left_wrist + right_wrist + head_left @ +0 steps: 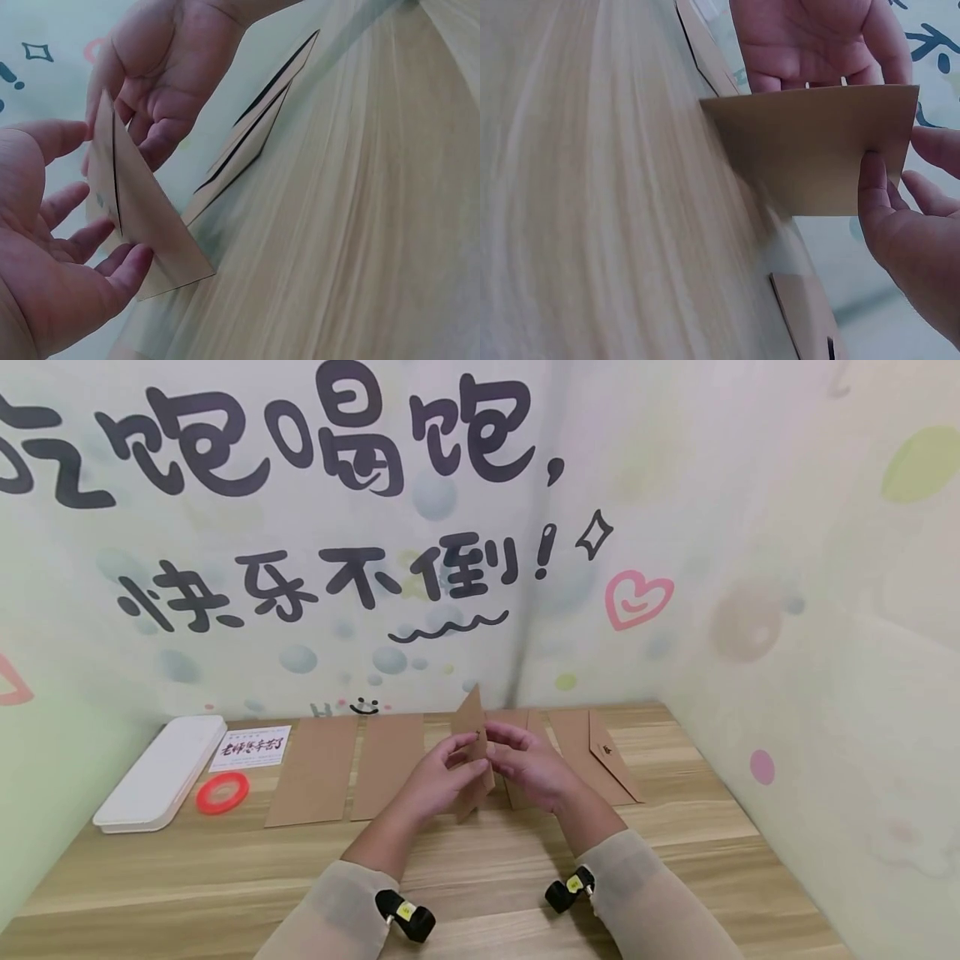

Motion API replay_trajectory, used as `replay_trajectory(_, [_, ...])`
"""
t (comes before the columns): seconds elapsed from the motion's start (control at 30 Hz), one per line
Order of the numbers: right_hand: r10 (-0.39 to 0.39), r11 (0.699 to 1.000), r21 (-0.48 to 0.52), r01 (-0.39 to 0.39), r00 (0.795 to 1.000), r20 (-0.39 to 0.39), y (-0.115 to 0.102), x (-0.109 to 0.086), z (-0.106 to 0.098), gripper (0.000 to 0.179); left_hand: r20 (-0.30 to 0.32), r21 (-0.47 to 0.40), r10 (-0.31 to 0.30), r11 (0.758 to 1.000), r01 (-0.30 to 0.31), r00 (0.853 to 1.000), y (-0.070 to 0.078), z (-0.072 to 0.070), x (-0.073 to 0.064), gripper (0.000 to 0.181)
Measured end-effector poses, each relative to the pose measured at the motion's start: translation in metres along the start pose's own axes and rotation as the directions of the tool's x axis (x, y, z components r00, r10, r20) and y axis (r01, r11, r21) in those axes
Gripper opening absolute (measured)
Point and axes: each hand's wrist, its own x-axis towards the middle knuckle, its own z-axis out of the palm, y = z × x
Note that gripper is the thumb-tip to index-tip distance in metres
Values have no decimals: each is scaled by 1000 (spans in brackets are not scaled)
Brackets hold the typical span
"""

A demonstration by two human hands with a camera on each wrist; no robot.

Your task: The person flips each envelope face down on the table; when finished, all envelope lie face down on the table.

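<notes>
Booth-like spot; home, shop or office, can't tell. Wood-grain table [487, 897] sits against a back wall [480, 667] at 12 o'clock, printed with big Chinese lettering [365, 557] and bubbles [435, 497]; left wall [60, 760] at 9 and right wall [817, 668] at 3 box it in.

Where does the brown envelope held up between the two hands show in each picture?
Head: the envelope, just below centre.
Left wrist: the envelope, left of centre.
Right wrist: the envelope, above and right of centre.
Shared landmark: the wood-grained table.
</notes>
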Motion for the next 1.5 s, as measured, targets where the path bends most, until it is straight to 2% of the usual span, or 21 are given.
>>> replay_trajectory(0.27, [-12,1000,26,12,999,29,-4,-3,5,66,22,-58,-2,998,3,1000,7,4,-3,58])
replay_trajectory(0.43, [-2,1000,5,2,999,43,-4,-4,7,63,13,-105,0,994,1,1000,8,6,-4,54])
replay_trajectory(0.7, [50,999,-12,-49,996,80,0,-6,5,54,-47,-201,17,979,-26,999,10,6,-2,52])
replay_trajectory(0.93, [105,992,56,-111,990,98,8,-1,3,55,-102,-260,42,963,-68,994,12,3,1,52])
replay_trajectory(1.0, [125,989,72,-132,987,98,10,0,1,58,-123,-284,32,957,-66,992,12,0,2,54])
replay_trajectory(1.2, [150,981,115,-154,988,44,13,3,-4,68,-199,-276,-20,961,-36,980,10,-8,4,65])
replay_trajectory(1.33, [152,979,137,-151,988,7,14,4,-8,68,-238,-235,-70,972,12,969,7,-12,4,71])
replay_trajectory(1.5, [144,979,144,-142,990,-7,13,5,-11,67,-285,-174,-91,984,42,954,-1,-16,6,69])
